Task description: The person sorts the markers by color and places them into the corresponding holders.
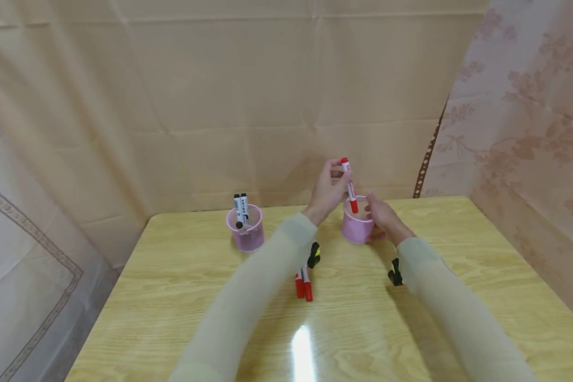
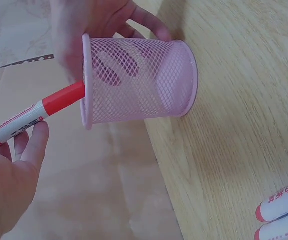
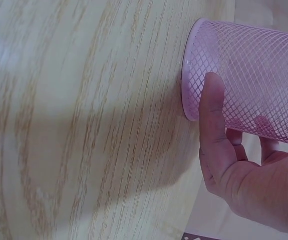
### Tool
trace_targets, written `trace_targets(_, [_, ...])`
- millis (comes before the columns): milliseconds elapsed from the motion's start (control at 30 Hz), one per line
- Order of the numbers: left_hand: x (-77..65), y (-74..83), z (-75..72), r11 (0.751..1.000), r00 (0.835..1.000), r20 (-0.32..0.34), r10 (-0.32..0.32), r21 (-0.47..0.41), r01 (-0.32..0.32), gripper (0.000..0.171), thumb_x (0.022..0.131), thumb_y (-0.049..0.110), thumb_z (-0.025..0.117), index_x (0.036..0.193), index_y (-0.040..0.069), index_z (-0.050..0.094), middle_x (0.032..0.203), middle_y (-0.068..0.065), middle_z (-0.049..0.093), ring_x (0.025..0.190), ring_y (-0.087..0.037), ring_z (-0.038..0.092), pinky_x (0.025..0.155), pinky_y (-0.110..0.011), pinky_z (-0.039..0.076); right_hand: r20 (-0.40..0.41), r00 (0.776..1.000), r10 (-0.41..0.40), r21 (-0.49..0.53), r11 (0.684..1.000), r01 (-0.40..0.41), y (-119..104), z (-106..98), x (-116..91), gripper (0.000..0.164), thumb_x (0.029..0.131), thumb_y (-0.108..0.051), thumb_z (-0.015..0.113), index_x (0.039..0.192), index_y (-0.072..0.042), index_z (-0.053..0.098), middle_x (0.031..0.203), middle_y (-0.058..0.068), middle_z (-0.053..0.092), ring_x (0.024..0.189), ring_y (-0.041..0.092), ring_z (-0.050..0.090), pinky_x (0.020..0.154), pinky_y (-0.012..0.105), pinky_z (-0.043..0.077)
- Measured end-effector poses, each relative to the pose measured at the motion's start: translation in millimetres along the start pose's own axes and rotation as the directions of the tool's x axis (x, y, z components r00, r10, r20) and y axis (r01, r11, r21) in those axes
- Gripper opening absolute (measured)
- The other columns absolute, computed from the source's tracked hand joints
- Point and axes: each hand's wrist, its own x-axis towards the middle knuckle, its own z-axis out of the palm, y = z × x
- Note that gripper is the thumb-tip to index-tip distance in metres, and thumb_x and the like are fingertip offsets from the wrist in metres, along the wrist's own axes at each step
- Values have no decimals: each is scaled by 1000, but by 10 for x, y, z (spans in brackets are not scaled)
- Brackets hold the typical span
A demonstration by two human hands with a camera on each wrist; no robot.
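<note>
Marker (image 1: 350, 189) slightly tilted, cap (image 1: 354, 206) down at cup (image 1: 355, 231) mouth.

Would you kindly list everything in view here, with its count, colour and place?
Table: one, yellowish, centre
Left cup, right cup: one each, pink mesh, on table
Black-ended markers: at least two, black-white, in left cup
Loose markers: two, red-white, on table
Held marker: one, red-white, at right cup's mouth
Back cloth: one, beige, behind
Floral cloth: one, pinkish, right
Bordered cloth: one, whitish, left
Wrist gear: two, black, beside sleeves
Sleeves: two, pale, foreground
Left hand: one, bare, pinching held marker
Right hand: one, bare, around right cup
</note>
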Motion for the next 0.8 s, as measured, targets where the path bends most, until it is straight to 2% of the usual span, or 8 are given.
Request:
trace_targets(167, [4, -57, 37, 995, 997, 53, 58, 77, -62, 37, 104, 12, 60, 138, 7, 48, 108, -15, 59, 89, -27, 64, 83, -47, 59, -7, 1000, -12, -19, 1000, 12, -17, -10, -43, 92, 103, -67, 12, 153, 8, 27, 155, 34, 26, 135, 50, 36, 81, 52, 59])
trace_targets(267, [-5, -80, 72, 990, 993, 96, 63, 122, -74, 37, 104, 14, 59, 140, 8, 47, 110, -14, 59, 91, -26, 64, 84, -47, 59, -5, 1000, -11, -30, 1000, 10, -9, -41, -51, 92, 103, -66, 12, 153, 8, 26, 155, 34, 25, 134, 50, 37, 81, 52, 59])
trace_targets(533, [-33, -173, 87, 968, 982, 175, 73, 224, -112, 31, 105, 13, 57, 135, 9, 50, 110, -10, 60, 94, -20, 62, 80, -26, 54, 14, 1000, 4, -14, 1000, -4, 24, -46, -12, 91, 103, -66, 11, 154, 8, 25, 156, 34, 24, 135, 49, 35, 81, 52, 59])
trace_targets(700, [-30, -215, 56, 954, 973, 215, 89, 262, -146, 29, 105, 11, 57, 132, 5, 52, 106, -10, 62, 93, -22, 63, 77, -23, 53, 9, 1000, 4, -12, 1000, -3, 22, -10, 4, 92, 102, -67, 10, 154, 8, 25, 154, 34, 25, 132, 49, 36, 80, 52, 59])
trace_targets(800, [-32, -211, 25, 948, 971, 224, 79, 285, -143, 29, 104, 11, 58, 132, 5, 52, 106, -9, 62, 92, -20, 62, 78, -22, 52, 11, 1000, -9, -16, 1000, 9, 13, 11, 13, 93, 102, -67, 10, 154, 9, 24, 154, 36, 25, 131, 49, 37, 79, 51, 60])
